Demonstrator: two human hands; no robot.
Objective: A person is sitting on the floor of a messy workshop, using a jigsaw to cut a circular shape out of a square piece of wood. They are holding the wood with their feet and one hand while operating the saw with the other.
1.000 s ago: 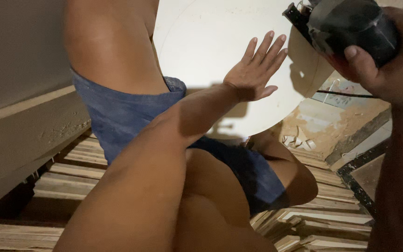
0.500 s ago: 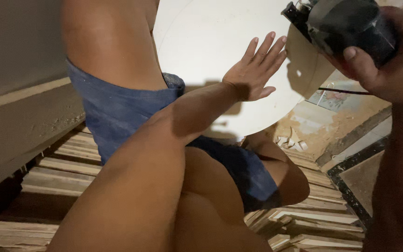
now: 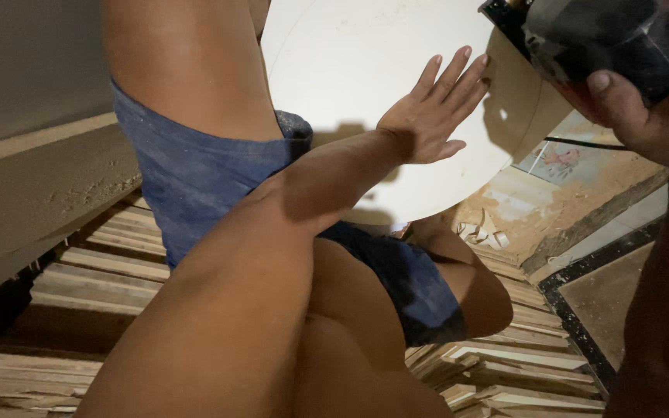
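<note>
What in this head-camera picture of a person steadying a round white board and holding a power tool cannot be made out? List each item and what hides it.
- Power tool: its top is cut off by the upper edge, and the right hand covers its body; the working end is unseen.
- Round white board: its lower edge is hidden by the left hand and forearm.
- Board's support: hidden behind the leg in blue shorts.

power tool (image 3: 605,42): top cut off | round white board (image 3: 365,93): top cut off
</note>
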